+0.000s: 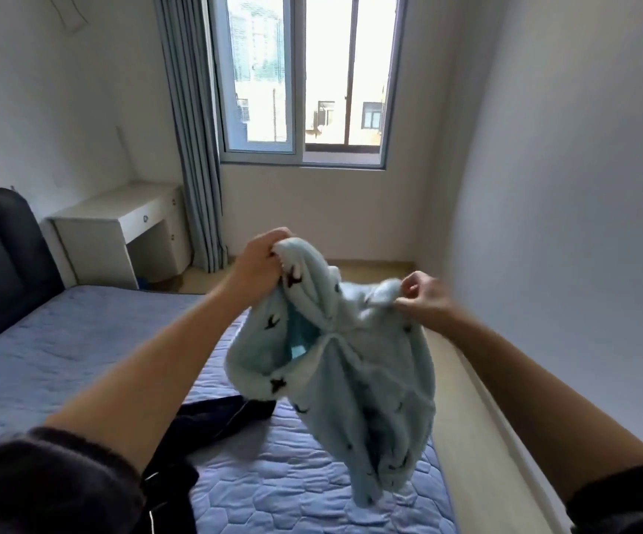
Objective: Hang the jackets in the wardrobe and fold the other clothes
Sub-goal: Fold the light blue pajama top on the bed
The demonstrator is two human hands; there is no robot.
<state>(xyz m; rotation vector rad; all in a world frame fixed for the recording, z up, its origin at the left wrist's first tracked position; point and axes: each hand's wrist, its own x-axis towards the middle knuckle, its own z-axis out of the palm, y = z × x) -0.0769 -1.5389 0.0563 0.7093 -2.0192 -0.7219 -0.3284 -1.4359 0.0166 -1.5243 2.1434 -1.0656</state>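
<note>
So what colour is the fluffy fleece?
The fleece is pale blue with small dark marks; head view.

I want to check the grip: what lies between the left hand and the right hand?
In the head view, the light-blue fleece garment spans between left hand and right hand; both grip its top edge.

right hand (424, 298): motion-blurred | dark garment (219, 418): cut off by bottom edge

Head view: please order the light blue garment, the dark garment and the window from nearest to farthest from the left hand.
1. Light blue garment, gripped by the left hand.
2. Dark garment, lying on the bed below.
3. Window, farthest, straight ahead.
</note>
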